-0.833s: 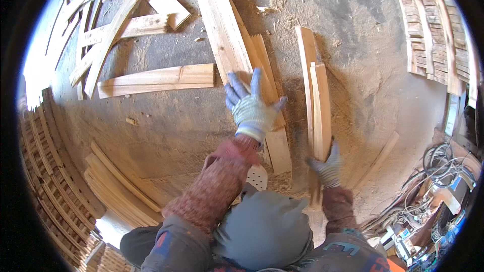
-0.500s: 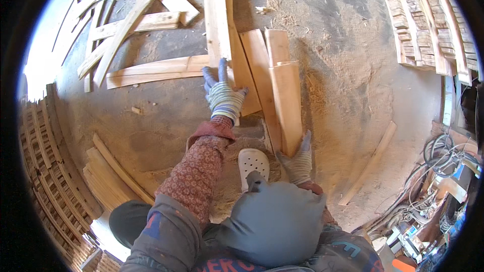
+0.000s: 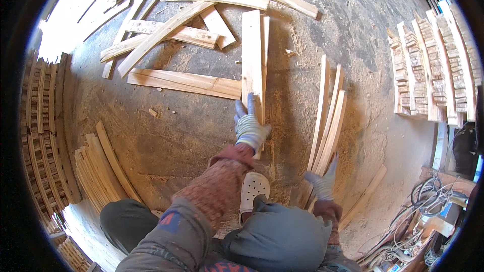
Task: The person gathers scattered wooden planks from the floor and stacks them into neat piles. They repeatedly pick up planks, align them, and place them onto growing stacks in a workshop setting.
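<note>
Ahead of the white perforated clog (image 3: 255, 191), spreading the unclenched left hand (image 3: 249, 130) over the nearer plank (image 3: 251, 53), aligned lengthwise away; ahead-right of the clog, cupping the right hand (image 3: 322, 185) at three forward-pointing wooden slats (image 3: 336, 121); cannot tell how tightly.

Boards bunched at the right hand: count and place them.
3 visible: the left board, the middle board and the right board, side by side at the right hand; others may be hidden.
</note>
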{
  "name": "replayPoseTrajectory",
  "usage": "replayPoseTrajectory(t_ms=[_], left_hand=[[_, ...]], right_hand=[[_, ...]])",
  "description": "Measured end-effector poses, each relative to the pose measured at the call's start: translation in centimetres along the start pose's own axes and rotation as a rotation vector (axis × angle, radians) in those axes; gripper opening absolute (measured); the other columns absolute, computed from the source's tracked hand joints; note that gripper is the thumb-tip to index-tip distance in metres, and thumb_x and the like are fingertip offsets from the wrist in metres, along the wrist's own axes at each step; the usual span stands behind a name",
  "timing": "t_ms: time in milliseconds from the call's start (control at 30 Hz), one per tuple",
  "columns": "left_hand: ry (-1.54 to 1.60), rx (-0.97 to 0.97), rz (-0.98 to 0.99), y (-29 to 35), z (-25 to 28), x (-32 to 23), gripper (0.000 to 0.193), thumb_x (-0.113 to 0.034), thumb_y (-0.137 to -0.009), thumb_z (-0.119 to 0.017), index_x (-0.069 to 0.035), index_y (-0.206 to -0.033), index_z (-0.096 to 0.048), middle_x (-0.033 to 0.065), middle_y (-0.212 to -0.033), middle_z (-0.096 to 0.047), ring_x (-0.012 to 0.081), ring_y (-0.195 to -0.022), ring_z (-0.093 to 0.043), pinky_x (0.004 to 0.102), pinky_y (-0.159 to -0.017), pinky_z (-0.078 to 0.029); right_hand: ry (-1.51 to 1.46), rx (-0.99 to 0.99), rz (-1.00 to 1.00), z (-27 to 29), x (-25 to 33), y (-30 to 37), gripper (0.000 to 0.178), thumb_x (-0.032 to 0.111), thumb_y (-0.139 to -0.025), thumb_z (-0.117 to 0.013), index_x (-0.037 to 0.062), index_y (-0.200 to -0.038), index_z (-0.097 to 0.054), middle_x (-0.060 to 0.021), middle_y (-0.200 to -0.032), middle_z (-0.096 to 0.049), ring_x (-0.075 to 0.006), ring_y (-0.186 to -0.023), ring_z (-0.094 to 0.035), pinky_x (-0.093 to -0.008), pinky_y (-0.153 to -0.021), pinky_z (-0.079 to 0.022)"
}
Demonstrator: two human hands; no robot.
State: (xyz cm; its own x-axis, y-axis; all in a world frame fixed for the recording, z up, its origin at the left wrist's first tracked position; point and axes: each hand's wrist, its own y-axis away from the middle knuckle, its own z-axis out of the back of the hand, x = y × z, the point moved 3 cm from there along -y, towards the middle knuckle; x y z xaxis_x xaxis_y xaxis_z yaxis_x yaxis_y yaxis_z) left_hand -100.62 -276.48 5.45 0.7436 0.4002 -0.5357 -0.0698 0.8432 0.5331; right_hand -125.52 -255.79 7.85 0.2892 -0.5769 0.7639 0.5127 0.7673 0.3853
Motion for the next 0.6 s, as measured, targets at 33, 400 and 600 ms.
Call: replayPoseTrajectory(t_ms=[33, 400, 600], left_hand=[[0.136, 0.018, -0.084, 0.9, -0.2, 0.9, 0.126, -0.021, -0.073, -0.091, -0.024, -0.167, -0.007, 0.0238, -0.169, -0.008, 0.0429, -0.148, -0.032, 0.0500, -0.118, -0.040], [0.198, 0.288, -0.174, -4.2, 0.7, 2.6, 0.124, -0.052, -0.066, -0.096, -0.003, -0.159, -0.030, 0.0282, -0.143, -0.047, 0.0348, -0.130, -0.054, 0.0440, -0.104, -0.054], [-0.438, -0.032, -0.136, -0.8, -3.8, -2.9, 0.145, -0.053, -0.058, -0.097, -0.036, -0.167, -0.003, 0.0426, -0.163, -0.004, 0.0535, -0.152, -0.022, 0.0470, -0.122, -0.031]], right_hand=[[-0.206, 0.051, -0.106, -0.4, 1.8, -0.8, 0.137, 0.027, -0.062, -0.099, -0.0002, -0.163, -0.010, -0.0283, -0.155, -0.040, -0.0337, -0.129, -0.057, -0.0442, -0.097, -0.059], [-0.011, 0.192, -0.127, -15.5, 7.4, -13.8, 0.099, 0.064, -0.086, -0.074, -0.0069, -0.149, -0.047, -0.0259, -0.142, -0.059, -0.0369, -0.135, -0.054, -0.0434, -0.116, -0.041], [-0.592, 0.224, -0.135, -11.9, 5.0, -12.5, 0.075, 0.060, -0.091, -0.072, -0.0027, -0.131, -0.066, -0.0158, -0.121, -0.073, -0.0297, -0.115, -0.066, -0.0412, -0.105, -0.046]])
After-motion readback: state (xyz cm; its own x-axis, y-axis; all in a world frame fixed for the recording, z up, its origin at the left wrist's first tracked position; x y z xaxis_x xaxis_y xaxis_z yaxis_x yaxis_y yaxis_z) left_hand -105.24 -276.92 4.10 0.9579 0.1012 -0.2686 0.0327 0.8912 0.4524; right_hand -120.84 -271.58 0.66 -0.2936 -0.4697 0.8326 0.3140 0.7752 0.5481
